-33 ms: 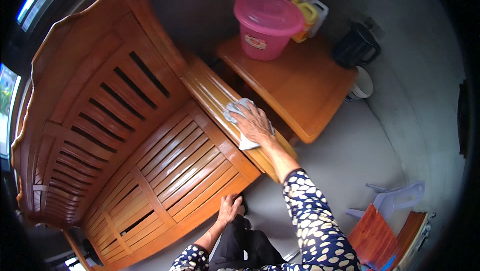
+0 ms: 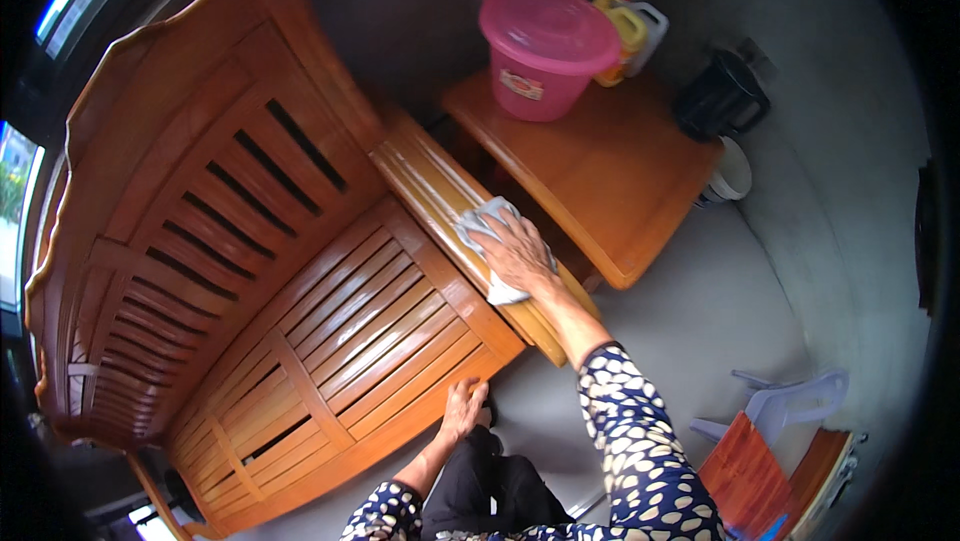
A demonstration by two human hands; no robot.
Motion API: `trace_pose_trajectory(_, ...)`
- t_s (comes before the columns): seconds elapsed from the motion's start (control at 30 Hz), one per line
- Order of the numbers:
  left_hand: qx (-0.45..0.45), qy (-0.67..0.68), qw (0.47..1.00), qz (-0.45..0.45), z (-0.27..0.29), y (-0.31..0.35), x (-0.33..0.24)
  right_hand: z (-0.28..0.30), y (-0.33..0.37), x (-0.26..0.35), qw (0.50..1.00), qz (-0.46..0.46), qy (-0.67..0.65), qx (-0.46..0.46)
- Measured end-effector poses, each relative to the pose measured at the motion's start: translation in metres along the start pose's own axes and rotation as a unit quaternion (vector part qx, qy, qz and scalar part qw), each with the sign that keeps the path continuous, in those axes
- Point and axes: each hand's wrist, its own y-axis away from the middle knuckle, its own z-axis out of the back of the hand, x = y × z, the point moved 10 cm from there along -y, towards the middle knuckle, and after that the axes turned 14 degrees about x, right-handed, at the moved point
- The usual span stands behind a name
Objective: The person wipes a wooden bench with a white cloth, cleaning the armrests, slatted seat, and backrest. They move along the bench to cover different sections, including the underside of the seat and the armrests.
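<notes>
A white-and-grey cloth (image 2: 508, 293) lies bunched on the glossy wooden armrest (image 2: 425, 176) of a slatted bench. My right hand (image 2: 515, 251) is on top of it, with the palm pressing it down and the fingers over its folds. Part of the cloth is hidden under that hand. Close to the bench's front edge, my left hand (image 2: 463, 409) rests around my dark-trousered knee, holding nothing, its fingers stretched out. The bench seat (image 2: 360, 321) of wooden slats and its tall carved backrest (image 2: 190, 211) spread out to the left.
Beyond the armrest stands a low wooden table (image 2: 590, 191). On it are a lidded pink bucket (image 2: 545, 61), yellow and white jugs (image 2: 630, 36) and a dark kettle (image 2: 718, 96). A white bucket (image 2: 730, 171) sits behind the table. A pale plastic chair (image 2: 795, 401) stands at lower right by reddish boards (image 2: 745, 466).
</notes>
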Motion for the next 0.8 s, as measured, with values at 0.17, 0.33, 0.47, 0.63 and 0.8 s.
trace_pose_trajectory(0.17,-0.003,0.253,0.964,0.078,0.015,-0.044,-0.016,-0.018,0.045,0.039,0.991,0.113,-0.024,0.060)
trace_pose_trajectory(0.33,-0.097,0.300,0.948,0.035,0.009,-0.067,-0.036,-0.003,0.022,0.056,0.990,0.126,-0.015,0.053)
trace_pose_trajectory(0.47,-0.154,0.245,0.957,-0.020,-0.009,-0.066,-0.072,0.016,0.001,0.066,0.993,0.119,-0.014,0.006)
trace_pose_trajectory(0.63,-0.248,0.230,0.941,-0.030,-0.018,-0.046,-0.103,0.048,-0.014,0.076,0.991,0.120,0.026,-0.054)
trace_pose_trajectory(0.8,-0.277,0.255,0.926,-0.001,-0.052,-0.024,-0.125,0.073,-0.033,0.056,0.987,0.112,0.051,-0.101)
